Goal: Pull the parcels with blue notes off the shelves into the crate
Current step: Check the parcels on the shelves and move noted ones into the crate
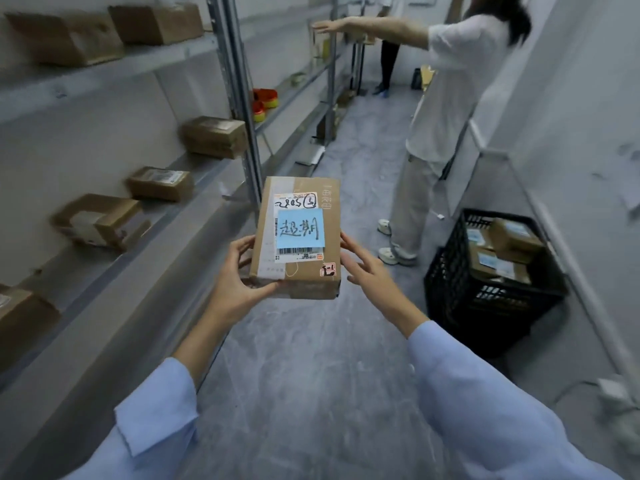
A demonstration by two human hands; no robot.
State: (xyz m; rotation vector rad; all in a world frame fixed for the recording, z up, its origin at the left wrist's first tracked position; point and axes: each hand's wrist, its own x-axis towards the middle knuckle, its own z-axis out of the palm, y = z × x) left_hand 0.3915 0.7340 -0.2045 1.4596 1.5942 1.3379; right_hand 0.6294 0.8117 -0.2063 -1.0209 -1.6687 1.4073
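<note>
A brown cardboard parcel (pixel 297 271) with a blue note (pixel 300 231) stuck on its top hangs over the aisle floor in front of me. My left hand (pixel 239 275) grips its left side, thumb across the near corner. My right hand (pixel 367 271) is at the parcel's right edge with fingers nearly straight, fingertips touching or almost touching the side. The black plastic crate (pixel 450 282) stands on the floor at the right and holds several parcels (pixel 509 251) with blue notes.
Metal shelves (pixel 114 258) run along the left, with brown boxes (pixel 159 183) on them. A person in white (pixel 440 109) stands in the aisle ahead, one arm stretched toward the shelves. A white wall closes off the right. Grey floor lies between me and the crate.
</note>
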